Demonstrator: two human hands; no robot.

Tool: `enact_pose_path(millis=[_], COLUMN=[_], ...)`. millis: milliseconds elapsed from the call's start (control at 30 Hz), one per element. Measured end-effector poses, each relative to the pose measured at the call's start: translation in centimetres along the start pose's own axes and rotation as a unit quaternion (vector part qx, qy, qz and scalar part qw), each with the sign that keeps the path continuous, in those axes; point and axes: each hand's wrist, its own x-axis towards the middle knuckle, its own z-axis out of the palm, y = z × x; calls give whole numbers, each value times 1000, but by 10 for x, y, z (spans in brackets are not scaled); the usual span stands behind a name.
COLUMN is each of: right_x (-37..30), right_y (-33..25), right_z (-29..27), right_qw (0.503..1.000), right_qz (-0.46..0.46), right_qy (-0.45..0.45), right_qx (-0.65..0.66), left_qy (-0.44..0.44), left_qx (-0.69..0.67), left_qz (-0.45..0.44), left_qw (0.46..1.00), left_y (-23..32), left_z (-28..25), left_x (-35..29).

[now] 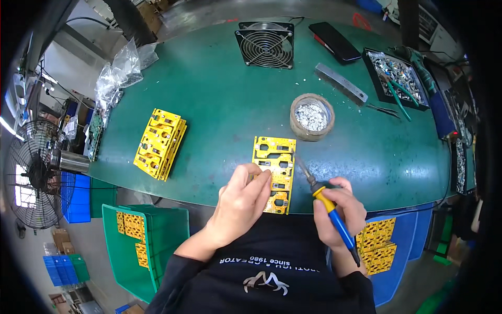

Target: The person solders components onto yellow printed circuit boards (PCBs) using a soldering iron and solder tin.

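A yellow circuit board panel (286, 180) with dark cutouts lies at the table's near edge in front of me. My left hand (236, 201) rests over its left side, thumb and fingers pinched together; whatever they may hold is hidden. In my right hand (342, 209) is a soldering iron (340, 227) with a blue and yellow handle, gripped like a pen. Its metal tip points up and left, close to the panel's upper right edge; whether it touches cannot be told. Farther left, a stack of similar yellow panels (159, 144) sits on the table.
Beyond the panel stands a round tub (312, 118) of silvery bits. A small black fan (265, 46), a phone-like black slab (335, 42), a metal bar (341, 82) and a parts tray (395, 78) with green-handled pliers (400, 97) lie farther back. Green (117, 251) and blue (400, 267) bins flank me.
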Motion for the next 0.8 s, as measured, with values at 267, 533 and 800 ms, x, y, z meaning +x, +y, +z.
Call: enact_pose_path(millis=[267,533,800], right_x=[-2,-1,1], right_y=[-12,-11,-11], right_z=[2,5,8], right_qw=[999,999,999], right_qz=[13,15,27], right_qy=[-31,-38,-34], right_qx=[9,7,12], left_qy=[14,-14,-27], left_qx=[68,81,74], left_qz=[45,36,35], left_qw=[997,996,996], left_y=[3,10,8], left_z=[8,7,7], left_x=[0,-3,-5])
